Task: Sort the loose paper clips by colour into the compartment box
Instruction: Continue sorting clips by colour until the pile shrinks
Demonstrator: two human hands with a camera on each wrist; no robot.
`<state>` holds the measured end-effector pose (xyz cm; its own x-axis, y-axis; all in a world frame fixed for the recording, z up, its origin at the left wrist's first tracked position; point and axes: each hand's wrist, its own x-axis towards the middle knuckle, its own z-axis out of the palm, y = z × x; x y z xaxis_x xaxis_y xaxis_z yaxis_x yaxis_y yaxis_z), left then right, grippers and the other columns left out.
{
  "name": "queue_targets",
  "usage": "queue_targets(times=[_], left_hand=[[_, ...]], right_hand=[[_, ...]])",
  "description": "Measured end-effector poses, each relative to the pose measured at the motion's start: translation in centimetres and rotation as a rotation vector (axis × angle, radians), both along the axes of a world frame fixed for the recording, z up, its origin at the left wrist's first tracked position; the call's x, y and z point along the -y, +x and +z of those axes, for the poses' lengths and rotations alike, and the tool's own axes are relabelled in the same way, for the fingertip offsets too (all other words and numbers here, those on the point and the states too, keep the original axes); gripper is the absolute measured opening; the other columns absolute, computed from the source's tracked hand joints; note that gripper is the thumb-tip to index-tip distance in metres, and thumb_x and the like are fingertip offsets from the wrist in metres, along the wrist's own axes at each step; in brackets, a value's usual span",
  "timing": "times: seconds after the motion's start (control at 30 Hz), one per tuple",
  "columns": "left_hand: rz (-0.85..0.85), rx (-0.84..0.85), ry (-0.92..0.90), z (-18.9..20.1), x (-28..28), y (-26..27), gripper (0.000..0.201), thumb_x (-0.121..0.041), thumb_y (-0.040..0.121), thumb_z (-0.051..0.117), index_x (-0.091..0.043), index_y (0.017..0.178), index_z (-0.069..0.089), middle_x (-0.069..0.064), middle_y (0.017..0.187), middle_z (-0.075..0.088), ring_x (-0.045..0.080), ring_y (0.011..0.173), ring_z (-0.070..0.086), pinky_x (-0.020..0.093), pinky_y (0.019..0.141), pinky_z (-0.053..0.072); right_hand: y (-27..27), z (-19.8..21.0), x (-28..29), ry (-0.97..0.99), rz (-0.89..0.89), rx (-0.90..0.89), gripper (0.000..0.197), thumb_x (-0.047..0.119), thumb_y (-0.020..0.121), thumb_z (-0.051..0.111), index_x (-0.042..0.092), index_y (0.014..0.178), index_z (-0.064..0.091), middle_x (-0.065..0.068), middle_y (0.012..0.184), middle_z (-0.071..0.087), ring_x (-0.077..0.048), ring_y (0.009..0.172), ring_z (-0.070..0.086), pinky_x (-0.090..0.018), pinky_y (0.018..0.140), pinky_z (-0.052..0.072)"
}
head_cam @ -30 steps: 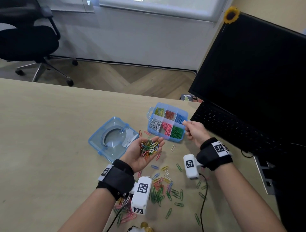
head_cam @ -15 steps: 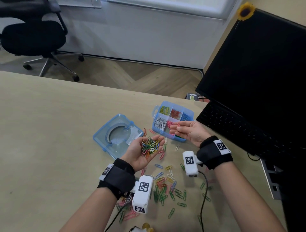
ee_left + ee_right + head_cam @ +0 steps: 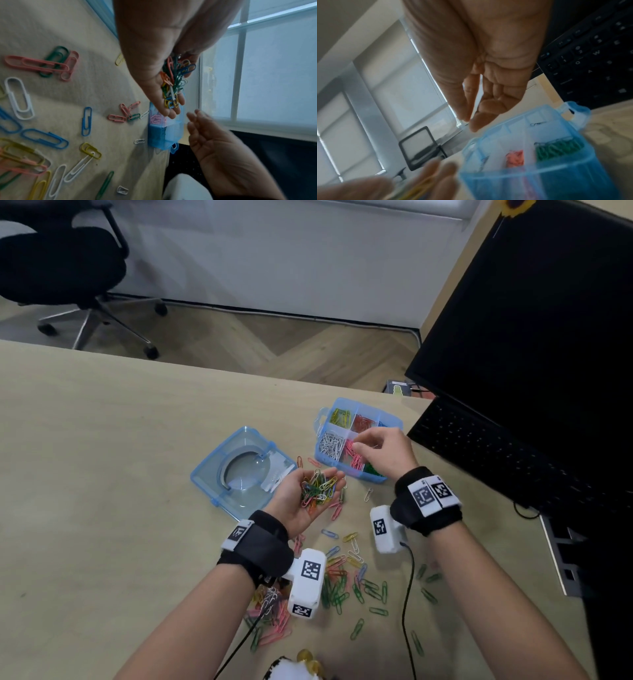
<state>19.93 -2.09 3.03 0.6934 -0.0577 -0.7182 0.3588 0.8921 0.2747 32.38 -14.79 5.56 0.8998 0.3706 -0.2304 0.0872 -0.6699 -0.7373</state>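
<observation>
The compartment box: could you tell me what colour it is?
The compartment box is translucent blue; head view shows it best.

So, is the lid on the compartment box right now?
No, the lid lies flat on the desk beside the open compartment box.

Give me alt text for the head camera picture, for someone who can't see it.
A left hand carries a heap of mixed-colour paper clips on its palm, while the right hand hovers over a blue compartment box. More clips lie scattered on the desk.
</observation>
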Motion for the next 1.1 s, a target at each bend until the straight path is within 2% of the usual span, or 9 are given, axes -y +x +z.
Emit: queue_targets(times=[0.1,0.23,0.37,0.57,0.63,0.8,0.93,1.0,1.1], left_hand=[[0.002,0.027,0.020,0.0,0.9,0.8,0.037,-0.016,0.098,0.031,0.004,0.104,0.062,0.019,0.096,0.069,0.025,0.084,0.068,0.032,0.076,0.056],[-0.026,0.030,0.002,-0.3,1.6,0.9,0.033,-0.018,0.100,0.032,0.002,0.096,0.057,0.016,0.081,0.068,0.023,0.065,0.069,0.030,0.058,0.059],[-0.084,0.032,-0.013,-0.2,1.9,0.6,0.033,-0.017,0.099,0.033,0.002,0.092,0.058,0.016,0.078,0.069,0.023,0.064,0.069,0.032,0.060,0.059],[-0.147,0.021,-0.008,0.0,2.3,0.3,0.033,-0.015,0.099,0.034,0.006,0.094,0.058,0.023,0.093,0.068,0.027,0.077,0.070,0.037,0.068,0.060],[-0.143,0.014,-0.019,-0.2,2.5,0.3,0.031,-0.015,0.099,0.034,0.008,0.102,0.055,0.025,0.100,0.065,0.029,0.086,0.067,0.038,0.076,0.058],[-0.167,0.029,-0.058,-0.6,2.5,0.1,0.037,-0.017,0.100,0.032,0.006,0.108,0.060,0.024,0.101,0.068,0.028,0.085,0.070,0.037,0.083,0.055],[-0.179,0.047,-0.075,-0.7,2.3,0.1,0.040,-0.016,0.100,0.030,0.006,0.122,0.055,0.022,0.109,0.065,0.027,0.086,0.070,0.034,0.084,0.055],[-0.176,0.055,-0.073,-0.7,2.1,0.1,0.039,-0.016,0.100,0.031,0.006,0.120,0.057,0.021,0.109,0.066,0.026,0.086,0.070,0.034,0.084,0.054],[-0.156,0.039,-0.040,-0.9,1.6,-0.1,0.036,-0.017,0.100,0.032,0.003,0.105,0.062,0.019,0.100,0.069,0.025,0.082,0.071,0.032,0.081,0.054]], right_hand=[[-3.4,0.6,0.3,0.096,0.100,-0.030,0.010,0.010,0.082,0.071,0.013,0.091,0.074,0.000,0.084,0.072,-0.008,0.071,0.066,-0.024,0.077,0.055],[-6.1,-0.3,1.1,-0.088,0.257,0.141,0.026,0.009,0.083,0.070,0.015,0.108,0.072,0.002,0.104,0.062,-0.010,0.086,0.056,-0.018,0.083,0.047],[-6.9,-0.8,2.1,-0.063,0.209,0.197,0.024,0.005,0.080,0.073,0.008,0.103,0.074,-0.005,0.100,0.064,-0.016,0.091,0.060,-0.029,0.091,0.049],[-7.4,-0.6,2.4,-0.017,0.152,0.217,0.005,0.008,0.083,0.070,0.008,0.086,0.073,-0.006,0.088,0.067,-0.011,0.076,0.057,-0.019,0.076,0.048],[-7.3,-0.6,2.5,0.044,0.061,0.153,0.003,0.008,0.084,0.068,0.007,0.086,0.071,-0.004,0.084,0.069,-0.012,0.073,0.062,-0.016,0.071,0.050],[-7.1,-0.5,3.2,0.395,-0.245,-0.133,0.006,0.002,0.085,0.067,0.006,0.089,0.065,-0.014,0.082,0.071,-0.020,0.070,0.071,-0.031,0.066,0.057],[-7.0,0.5,3.6,0.666,-0.419,-0.428,0.010,-0.004,0.095,0.048,0.001,0.097,0.056,-0.008,0.073,0.063,-0.010,0.055,0.066,-0.017,0.054,0.049],[-6.4,0.5,3.7,0.697,-0.473,-0.544,0.014,-0.003,0.097,0.042,0.001,0.097,0.055,-0.008,0.075,0.059,-0.013,0.058,0.063,-0.019,0.054,0.048],[-5.1,0.2,3.3,0.525,-0.436,-0.598,0.019,-0.002,0.096,0.038,0.003,0.092,0.055,-0.007,0.076,0.054,-0.012,0.059,0.051,-0.019,0.050,0.039]])
